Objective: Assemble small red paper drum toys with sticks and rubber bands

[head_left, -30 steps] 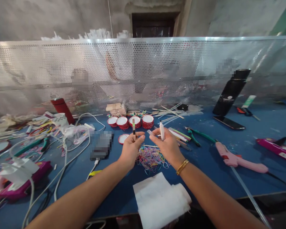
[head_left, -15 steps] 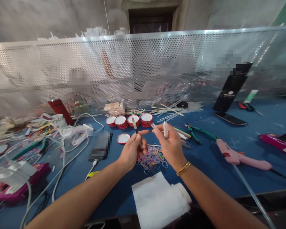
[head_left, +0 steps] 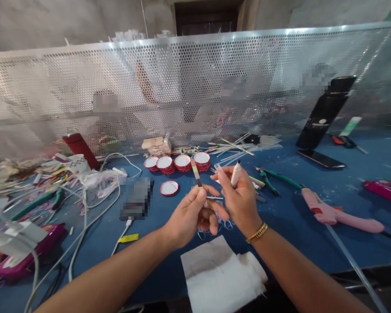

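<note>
Pinched upright between thumb and fingers of my left hand (head_left: pixel 195 213) is a flat wooden craft stick (head_left: pixel 195 171), banded in brown, green and black. Beside it, my right hand (head_left: pixel 243 200) is closed around a white marker pen (head_left: pixel 235 174) with its dark tip pointing up. A small clear piece (head_left: pixel 217 167), perhaps a cap, shows at the right thumb and forefinger. Loose coloured rubber bands (head_left: pixel 227 224) lie under the hands, partly hidden by them. Below the hands a folded white cloth (head_left: pixel 221 274) hangs over the table's front edge.
Stacked red-rimmed round pieces (head_left: pixel 182 161) stand behind the hands. To the right lie green-handled pliers (head_left: pixel 280 177) and a pink glue gun (head_left: pixel 342 217). Left are a phone (head_left: pixel 137 198), tangled white cables (head_left: pixel 84 230) and a red bottle (head_left: pixel 81 150). A perforated metal screen (head_left: pixel 195 87) closes the back.
My left hand, with the stick, has moved right, closer to my right hand, and its lower fingers have opened out. The right hand has shifted slightly right with the marker pen.
</note>
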`<state>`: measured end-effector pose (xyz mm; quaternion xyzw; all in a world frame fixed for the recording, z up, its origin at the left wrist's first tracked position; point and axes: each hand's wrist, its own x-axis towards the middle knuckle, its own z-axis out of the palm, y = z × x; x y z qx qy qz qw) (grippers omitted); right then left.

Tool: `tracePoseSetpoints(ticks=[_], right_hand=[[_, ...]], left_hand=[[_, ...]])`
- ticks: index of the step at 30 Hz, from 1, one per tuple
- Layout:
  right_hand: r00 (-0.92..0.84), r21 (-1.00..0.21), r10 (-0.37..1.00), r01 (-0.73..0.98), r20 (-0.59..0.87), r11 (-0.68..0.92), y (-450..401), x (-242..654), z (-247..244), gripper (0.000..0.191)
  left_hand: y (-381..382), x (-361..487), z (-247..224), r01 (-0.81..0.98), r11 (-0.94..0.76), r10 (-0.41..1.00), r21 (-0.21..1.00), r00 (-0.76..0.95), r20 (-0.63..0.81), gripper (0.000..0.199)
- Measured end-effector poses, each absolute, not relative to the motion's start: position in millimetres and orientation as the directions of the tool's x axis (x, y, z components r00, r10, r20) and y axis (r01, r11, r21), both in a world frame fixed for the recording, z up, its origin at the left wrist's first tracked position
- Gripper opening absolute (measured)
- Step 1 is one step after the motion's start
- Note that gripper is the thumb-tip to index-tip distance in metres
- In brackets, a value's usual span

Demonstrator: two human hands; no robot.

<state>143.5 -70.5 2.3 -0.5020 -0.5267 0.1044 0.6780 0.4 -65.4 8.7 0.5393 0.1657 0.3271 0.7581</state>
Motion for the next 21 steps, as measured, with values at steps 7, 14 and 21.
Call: tracePoseSetpoints(ticks=[7, 14, 21], right_hand=[[0.445, -0.814, 0.685, 0.384, 0.577, 0.436, -71.3, 144.2, 4.6, 0.02], [0.425, -0.77, 0.652, 0.456, 0.628, 0.445, -72.4, 144.3, 6.7, 0.019], [0.411, -0.786, 0.678, 0.423, 0.61, 0.45, -69.1, 145.3, 1.6, 0.018]], left_hand=[[-67.8, 0.1, 8.5, -0.378, 0.269, 0.617, 0.886, 0.774, 0.143, 0.032], [-64.7, -2.3, 10.9, -0.355, 0.303, 0.567, 0.884, 0.813, 0.132, 0.025], [-62.2, -0.7, 8.1, -0.33, 0.273, 0.669, 0.904, 0.74, 0.068, 0.02]])
